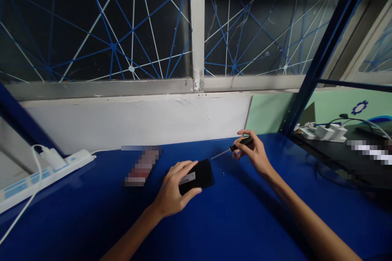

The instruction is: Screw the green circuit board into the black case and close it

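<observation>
A flat black rectangular case (200,174) with a pale label lies on the blue tabletop. Around its left end is my left hand (179,187), thumb along the near edge and fingers along the far edge. My right hand (249,149) grips the dark handle of a screwdriver (220,154) with yellow marks. Its thin shaft points left and down, and the tip is close to the case's far right corner; whether they touch I cannot tell. A tiny bright bit (223,173), too small to name, lies right of the case.
On the left, a white power strip (36,179) holds a plug and cable. A blurred-out phone-like object (143,166) lies left of my left hand. Another power strip (326,132) with cables sits on a black surface at right. A white wall and windows stand behind the table.
</observation>
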Demonstrator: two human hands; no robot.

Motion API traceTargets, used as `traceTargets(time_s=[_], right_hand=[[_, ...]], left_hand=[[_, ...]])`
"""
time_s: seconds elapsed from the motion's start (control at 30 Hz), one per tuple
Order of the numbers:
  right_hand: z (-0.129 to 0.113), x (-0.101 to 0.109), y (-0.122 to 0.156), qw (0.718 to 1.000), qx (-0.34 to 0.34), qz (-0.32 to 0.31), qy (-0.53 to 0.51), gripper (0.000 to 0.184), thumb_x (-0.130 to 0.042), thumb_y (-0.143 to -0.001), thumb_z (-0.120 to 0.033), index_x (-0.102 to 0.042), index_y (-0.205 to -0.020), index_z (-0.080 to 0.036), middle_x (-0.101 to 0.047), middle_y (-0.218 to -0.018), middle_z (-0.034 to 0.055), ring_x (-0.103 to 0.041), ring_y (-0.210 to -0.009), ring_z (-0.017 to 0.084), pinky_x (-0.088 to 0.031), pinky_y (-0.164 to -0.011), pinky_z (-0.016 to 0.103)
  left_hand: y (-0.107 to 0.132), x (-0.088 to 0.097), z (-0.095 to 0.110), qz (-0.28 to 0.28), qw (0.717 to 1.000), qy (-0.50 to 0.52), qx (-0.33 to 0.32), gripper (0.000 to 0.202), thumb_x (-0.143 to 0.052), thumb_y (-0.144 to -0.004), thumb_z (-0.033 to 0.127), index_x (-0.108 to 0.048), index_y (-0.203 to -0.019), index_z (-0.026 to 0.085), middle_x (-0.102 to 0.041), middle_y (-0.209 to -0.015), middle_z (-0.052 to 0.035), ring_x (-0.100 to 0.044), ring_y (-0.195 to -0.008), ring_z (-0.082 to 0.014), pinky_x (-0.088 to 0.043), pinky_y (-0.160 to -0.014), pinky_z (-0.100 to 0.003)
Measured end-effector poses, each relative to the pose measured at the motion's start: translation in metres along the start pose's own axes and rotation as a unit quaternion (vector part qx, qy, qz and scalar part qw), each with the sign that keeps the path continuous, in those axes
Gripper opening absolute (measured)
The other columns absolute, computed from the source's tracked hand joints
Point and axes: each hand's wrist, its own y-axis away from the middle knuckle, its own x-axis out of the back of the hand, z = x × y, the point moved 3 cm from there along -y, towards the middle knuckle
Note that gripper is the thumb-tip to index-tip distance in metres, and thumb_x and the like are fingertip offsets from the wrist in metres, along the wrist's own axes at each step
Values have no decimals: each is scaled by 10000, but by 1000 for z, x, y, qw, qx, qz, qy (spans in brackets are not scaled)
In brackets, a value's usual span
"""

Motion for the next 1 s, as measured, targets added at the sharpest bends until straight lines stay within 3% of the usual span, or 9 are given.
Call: traceTargets(time_s=[0.13,0.23,0.47,0.67,0.77,0.9,1.0], right_hand=[[1,1,0,999,13,14,45,393,-731,-795,-352,-478,-1064,-216,-599,-503,-64,-609,-419,162,-490,-443,265],[2,1,0,997,15,28,70,370,-734,-794,-365,-496,-1031,-209,-584,-458,-64,-592,-398,158,-476,-427,255],[0,0,0,1000,-8,3,12,425,-739,-769,-388,-480,-1061,-219,-653,-762,-11,-651,-487,167,-503,-430,275],[1,1,-1,997,12,27,78,391,-737,-782,-383,-493,-1033,-208,-576,-470,-69,-596,-400,162,-487,-427,266],[2,1,-1,997,4,26,78,381,-712,-799,-405,-491,-1040,-209,-597,-506,-56,-602,-403,164,-481,-413,264],[1,1,0,1000,-11,-2,26,422,-724,-778,-391,-471,-1066,-217,-658,-729,-10,-650,-477,171,-501,-429,273],[0,1,0,999,-4,-1,38,428,-730,-780,-375,-468,-1078,-216,-629,-602,-46,-633,-444,167,-500,-442,271]], left_hand=[[0,0,0,1,1000,0,-4,564,-665,-820,386,-508,-1335,221,-587,-1277,-119,-553,-1162,-321,-457,-956,-535],[0,0,1,3,1000,5,-5,563,-670,-814,367,-512,-1334,222,-586,-1276,-116,-556,-1160,-314,-464,-955,-523],[0,0,-1,1,1000,3,-2,560,-678,-807,350,-515,-1330,235,-586,-1281,-110,-551,-1169,-317,-440,-983,-542],[0,-1,-1,-5,1000,8,-2,565,-671,-813,349,-501,-1338,228,-573,-1293,-119,-539,-1183,-316,-433,-984,-553],[0,-2,-1,-7,1000,5,-1,572,-670,-818,359,-492,-1348,236,-570,-1299,-116,-536,-1187,-317,-434,-982,-547],[1,-1,-2,-7,1000,2,2,579,-671,-821,366,-484,-1355,240,-570,-1302,-115,-534,-1190,-319,-425,-990,-547],[2,-1,-2,-5,1000,2,-2,581,-675,-815,363,-489,-1350,235,-577,-1292,-115,-540,-1182,-318,-436,-979,-539]])
